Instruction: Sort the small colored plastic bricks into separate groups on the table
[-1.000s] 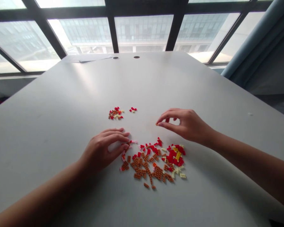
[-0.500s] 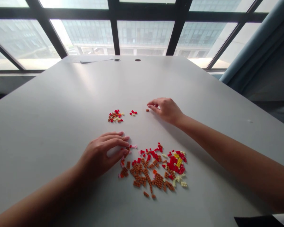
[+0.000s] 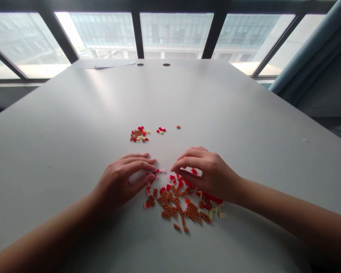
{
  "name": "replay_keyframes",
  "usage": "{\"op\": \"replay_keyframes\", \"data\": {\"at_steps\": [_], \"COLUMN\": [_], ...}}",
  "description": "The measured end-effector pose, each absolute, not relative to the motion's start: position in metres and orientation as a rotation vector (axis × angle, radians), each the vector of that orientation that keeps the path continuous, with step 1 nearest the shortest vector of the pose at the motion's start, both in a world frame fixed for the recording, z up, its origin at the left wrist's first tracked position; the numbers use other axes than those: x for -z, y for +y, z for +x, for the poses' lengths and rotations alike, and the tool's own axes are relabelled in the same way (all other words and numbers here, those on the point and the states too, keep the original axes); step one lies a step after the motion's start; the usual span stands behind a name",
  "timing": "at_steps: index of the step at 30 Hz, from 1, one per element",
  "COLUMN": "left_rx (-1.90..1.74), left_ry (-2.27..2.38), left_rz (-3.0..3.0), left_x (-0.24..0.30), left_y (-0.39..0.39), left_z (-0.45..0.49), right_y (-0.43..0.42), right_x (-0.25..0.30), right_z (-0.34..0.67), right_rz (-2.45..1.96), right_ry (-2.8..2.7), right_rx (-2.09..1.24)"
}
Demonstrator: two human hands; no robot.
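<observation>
Over the upper right of a loose pile of toy building bricks [image 3: 169, 206] hangs my right hand [image 3: 211, 172], fingers curved and thumb apart, with nothing visible in it. It hides part of the red bricks. My left hand [image 3: 121, 180] rests at the pile's left edge, fingers stretched and slightly apart, its thumb tip beside small pink and brown bricks. Brown bricks fill most of the pile, among them a square studded brown piece [image 3: 192, 211]. Pale yellow bricks [image 3: 222, 215] lie at its right side.
Farther off on the white table [image 3: 74, 125] sit a small heap of tiny mixed bricks [image 3: 138, 134], a little cluster of red and cream bricks [image 3: 161, 130] and a single brown brick [image 3: 178, 127]. Paper [image 3: 110, 65] lies at the far edge, near two round holes. A curtain [image 3: 304, 64] hangs at right.
My right hand has come back from beside the single brown brick to above the pile; that brick stays on the table. My left hand keeps its place. The view has tipped slightly downward.
</observation>
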State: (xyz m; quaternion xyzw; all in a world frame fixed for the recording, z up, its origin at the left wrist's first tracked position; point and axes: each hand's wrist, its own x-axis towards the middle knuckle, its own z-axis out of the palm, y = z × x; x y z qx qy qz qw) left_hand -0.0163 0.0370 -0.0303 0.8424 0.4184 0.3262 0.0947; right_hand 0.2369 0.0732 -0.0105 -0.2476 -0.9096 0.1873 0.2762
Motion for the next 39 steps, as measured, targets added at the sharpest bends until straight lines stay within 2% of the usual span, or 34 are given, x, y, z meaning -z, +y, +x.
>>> {"op": "replay_keyframes", "data": {"at_steps": [13, 29, 34, 39], "left_rx": [-0.948, -0.960, -0.960, -0.961], "left_ry": [1.249, 1.241, 1.238, 1.244], "left_rz": [2.499, 2.487, 2.466, 2.469], "left_x": [0.031, 0.031, 0.030, 0.030], "left_y": [0.037, 0.038, 0.038, 0.038], "left_z": [-0.016, -0.017, -0.015, -0.015], "right_y": [0.056, 0.055, 0.089, 0.143], "right_x": [0.008, -0.013, -0.020, 0.005], "right_z": [0.244, 0.242, 0.254, 0.262], "right_rz": [-0.722, -0.910, -1.004, -1.287], "right_ry": [-2.596, -2.728, -2.490, -2.316], "right_rx": [-0.458, -0.594, -0.427, -0.283]}}
